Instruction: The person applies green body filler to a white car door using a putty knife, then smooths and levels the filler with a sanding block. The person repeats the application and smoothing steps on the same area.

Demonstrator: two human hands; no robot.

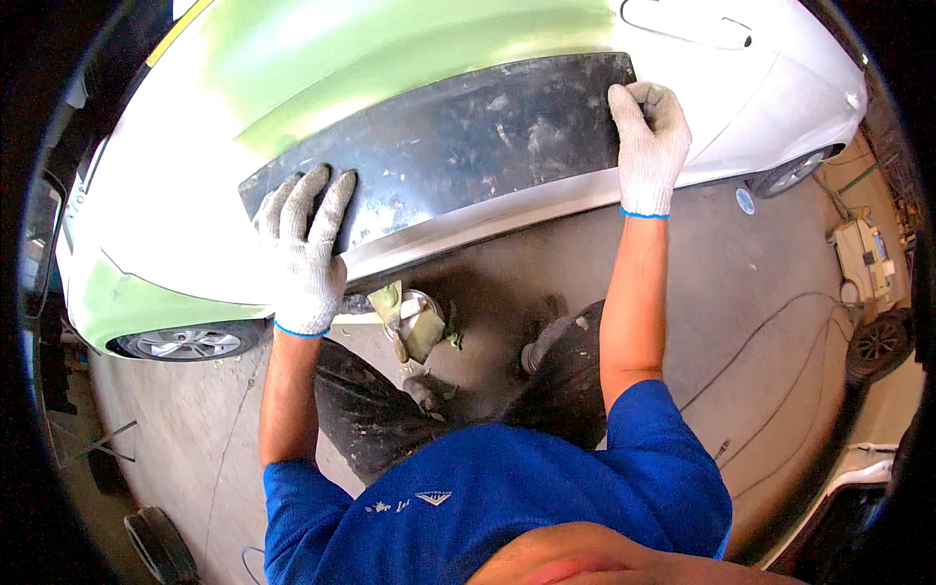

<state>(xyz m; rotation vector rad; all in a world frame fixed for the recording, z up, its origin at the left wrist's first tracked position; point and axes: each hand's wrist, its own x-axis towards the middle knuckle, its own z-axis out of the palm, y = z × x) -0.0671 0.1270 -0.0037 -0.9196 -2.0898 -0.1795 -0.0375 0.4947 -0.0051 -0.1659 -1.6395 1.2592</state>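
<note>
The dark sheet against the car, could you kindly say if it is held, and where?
The right hand holds the dark sheet by its right edge; the left hand lies on its left end, whether gripping cannot be told.

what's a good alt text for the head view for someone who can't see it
A dark, scuffed sheet lies against the side of a white car with pale green patches, a person's gloved left hand spread on the sheet's left end and gloved right hand at its right edge. The person's blue shirt shows below.
</note>
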